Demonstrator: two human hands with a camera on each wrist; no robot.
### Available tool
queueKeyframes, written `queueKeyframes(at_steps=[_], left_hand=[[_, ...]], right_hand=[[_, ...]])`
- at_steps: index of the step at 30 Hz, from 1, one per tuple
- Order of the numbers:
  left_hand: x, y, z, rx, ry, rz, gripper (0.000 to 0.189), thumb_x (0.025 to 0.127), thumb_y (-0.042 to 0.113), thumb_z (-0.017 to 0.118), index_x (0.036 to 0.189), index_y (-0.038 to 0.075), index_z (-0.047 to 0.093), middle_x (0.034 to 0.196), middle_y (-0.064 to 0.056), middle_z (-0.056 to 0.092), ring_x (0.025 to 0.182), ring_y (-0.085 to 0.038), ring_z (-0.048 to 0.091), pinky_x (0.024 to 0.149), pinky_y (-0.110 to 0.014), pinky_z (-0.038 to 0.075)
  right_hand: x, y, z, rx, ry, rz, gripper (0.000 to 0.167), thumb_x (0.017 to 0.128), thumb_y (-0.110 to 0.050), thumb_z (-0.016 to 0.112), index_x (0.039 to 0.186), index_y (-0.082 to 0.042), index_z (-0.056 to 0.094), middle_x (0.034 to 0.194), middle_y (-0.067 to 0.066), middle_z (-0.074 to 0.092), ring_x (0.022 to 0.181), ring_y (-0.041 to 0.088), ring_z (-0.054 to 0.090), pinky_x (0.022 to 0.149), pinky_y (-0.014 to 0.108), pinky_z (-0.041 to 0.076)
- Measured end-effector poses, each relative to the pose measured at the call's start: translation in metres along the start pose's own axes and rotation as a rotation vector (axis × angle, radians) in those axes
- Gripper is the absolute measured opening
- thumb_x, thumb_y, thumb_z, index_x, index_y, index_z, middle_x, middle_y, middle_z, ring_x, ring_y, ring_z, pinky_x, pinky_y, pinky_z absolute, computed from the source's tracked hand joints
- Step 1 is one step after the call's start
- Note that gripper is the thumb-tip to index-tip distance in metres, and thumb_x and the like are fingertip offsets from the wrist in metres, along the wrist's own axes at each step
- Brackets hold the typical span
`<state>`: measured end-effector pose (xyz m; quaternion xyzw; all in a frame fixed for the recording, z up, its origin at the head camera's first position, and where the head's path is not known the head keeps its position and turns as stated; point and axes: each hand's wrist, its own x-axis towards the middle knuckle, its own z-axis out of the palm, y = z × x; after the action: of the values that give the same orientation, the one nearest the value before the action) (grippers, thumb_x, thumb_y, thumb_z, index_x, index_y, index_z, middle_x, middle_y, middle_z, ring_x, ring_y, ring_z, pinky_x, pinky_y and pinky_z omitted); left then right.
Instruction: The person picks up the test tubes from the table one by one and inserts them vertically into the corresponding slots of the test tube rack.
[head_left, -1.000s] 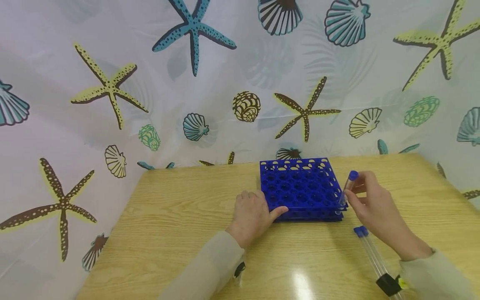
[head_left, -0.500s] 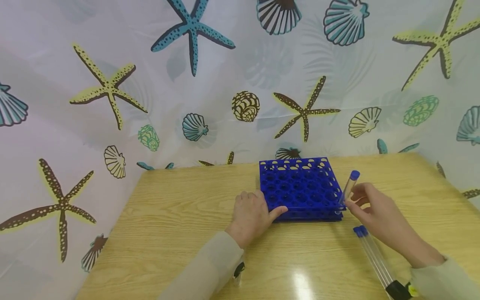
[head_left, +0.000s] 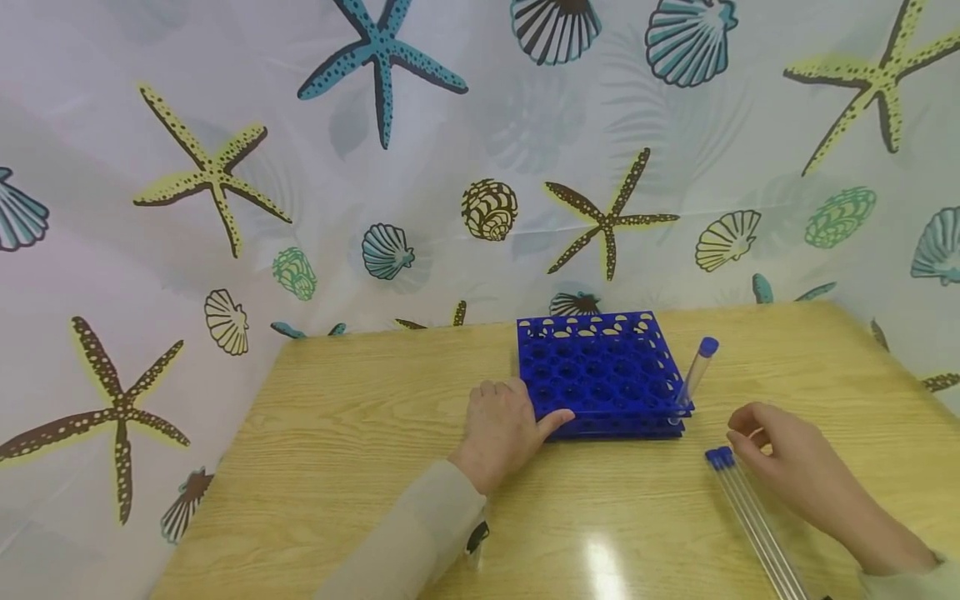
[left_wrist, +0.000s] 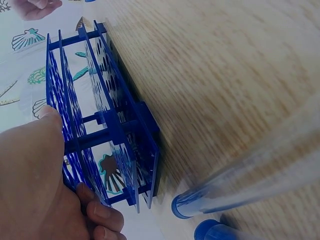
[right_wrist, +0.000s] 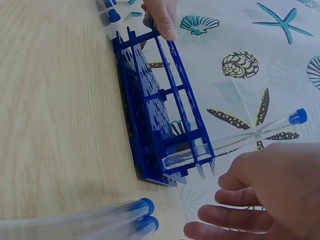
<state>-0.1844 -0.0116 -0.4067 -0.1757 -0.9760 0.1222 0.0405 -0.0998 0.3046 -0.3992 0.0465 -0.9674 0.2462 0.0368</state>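
A blue test tube rack (head_left: 600,375) stands on the table. My left hand (head_left: 502,433) grips its front left corner, the thumb lying along the front edge; in the left wrist view that hand (left_wrist: 40,185) has fingers curled round the rack's end. One capped test tube (head_left: 697,371) leans in the front right corner hole, its blue cap (right_wrist: 298,116) sticking out above. My right hand (head_left: 795,467) is apart from the tube, fingers loosely bent and holding nothing. Several blue-capped test tubes (head_left: 753,517) lie on the table just left of it.
Two more blue-capped tubes (left_wrist: 220,200) lie near my left wrist, mostly hidden by the sleeve in the head view. A patterned curtain (head_left: 420,167) hangs behind the wooden table (head_left: 360,408).
My right hand has let go of the tube, now standing in the rack's corner hole, and has moved back toward me and to the right. My left hand stays on the rack.
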Motion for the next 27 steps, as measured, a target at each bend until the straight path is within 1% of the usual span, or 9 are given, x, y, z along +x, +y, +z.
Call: queueKeyframes(at_steps=[7,11,17,20,25,27], left_hand=[[0.0,-0.001,-0.001,0.004,0.003,0.009,0.083,0.088,0.083,0.009,0.075,0.011,0.049,0.065,-0.001,0.048,0.061,-0.019,0.047,0.059,-0.03,0.037],[0.0,-0.001,0.0,0.005,0.003,0.014,0.084,0.088,0.083,0.008,0.074,0.011,0.049,0.065,0.0,0.048,0.062,-0.019,0.046,0.058,-0.03,0.036],[-0.001,-0.002,0.0,0.025,0.014,0.014,0.083,0.088,0.083,0.008,0.074,0.011,0.048,0.063,0.0,0.047,0.06,-0.018,0.046,0.056,-0.029,0.035],[-0.001,-0.002,0.0,0.021,0.016,0.008,0.083,0.088,0.083,0.008,0.074,0.011,0.048,0.063,-0.001,0.047,0.06,-0.019,0.046,0.056,-0.03,0.035],[0.0,-0.002,0.0,0.012,0.011,0.01,0.084,0.088,0.083,0.008,0.074,0.011,0.048,0.064,0.0,0.048,0.06,-0.019,0.047,0.056,-0.029,0.036],[0.0,-0.002,0.0,0.007,0.009,0.01,0.084,0.088,0.083,0.009,0.074,0.011,0.049,0.064,0.0,0.048,0.06,-0.019,0.047,0.056,-0.029,0.036]], right_hand=[[-0.01,0.015,0.008,-0.016,-0.109,0.056,0.015,0.096,-0.013,0.061,0.102,0.0,0.064,0.09,0.004,0.069,0.076,0.014,0.062,0.064,0.031,0.051],[-0.015,0.02,0.012,-0.026,-0.175,0.07,0.021,0.097,-0.016,0.061,0.105,0.004,0.064,0.089,0.002,0.069,0.078,0.015,0.062,0.066,0.032,0.051],[-0.02,0.024,0.015,-0.028,-0.249,0.087,0.024,0.097,-0.017,0.061,0.108,0.004,0.062,0.087,0.0,0.066,0.079,0.013,0.06,0.063,0.026,0.049],[-0.021,0.025,0.017,-0.031,-0.266,0.089,0.025,0.096,-0.016,0.061,0.109,0.005,0.061,0.085,0.0,0.065,0.076,0.013,0.057,0.062,0.027,0.048],[-0.022,0.026,0.021,-0.036,-0.267,0.102,0.026,0.095,-0.014,0.06,0.111,0.007,0.059,0.076,-0.001,0.057,0.064,0.01,0.048,0.057,0.025,0.041],[-0.022,0.027,0.022,-0.032,-0.271,0.108,0.026,0.095,-0.013,0.06,0.111,0.007,0.059,0.075,-0.001,0.057,0.063,0.01,0.047,0.056,0.025,0.041]])
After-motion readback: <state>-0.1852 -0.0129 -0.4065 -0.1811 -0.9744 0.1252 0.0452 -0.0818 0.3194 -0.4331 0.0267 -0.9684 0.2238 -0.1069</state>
